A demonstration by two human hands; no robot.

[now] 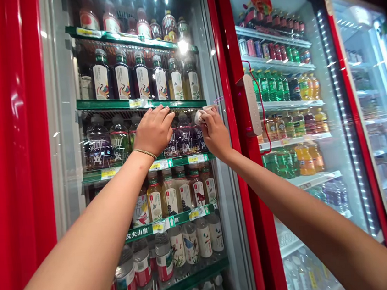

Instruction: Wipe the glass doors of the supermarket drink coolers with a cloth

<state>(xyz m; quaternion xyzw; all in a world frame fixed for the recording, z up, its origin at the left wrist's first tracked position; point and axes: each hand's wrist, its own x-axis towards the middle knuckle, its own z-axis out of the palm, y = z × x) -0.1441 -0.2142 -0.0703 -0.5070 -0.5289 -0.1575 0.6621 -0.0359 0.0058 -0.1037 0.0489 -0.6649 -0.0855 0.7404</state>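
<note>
And here's the one that counts: the crumpled white wad of cloth or paper sits at your right hand's fingertips, just left of the tall glossy red metal post beside the clear glass door. You have it up and to the left of your right wrist, its longer side running roughly level, the right end a touch higher and nearer the post. The right hand owns this one; your left hand lies farther left of the post, with a gap between the two.

Look at that right hand: fingers bent over, closed on the wad, back of the hand towards you. How hard you're pressing, I can't tell. Your right forearm reaches up from the lower right, passing in front of the post, elbow looking nearly straight.

Over to your left hand: palm towards the glass, fingers extended and only slightly bent, close together, slanting up towards the post. Nothing shows in its grip, and it appears to rest on the pane. The thin twisted olive band circles that wrist, and the forearm climbs from the lower left. Right of the post hangs a white oblong power strip.
</note>
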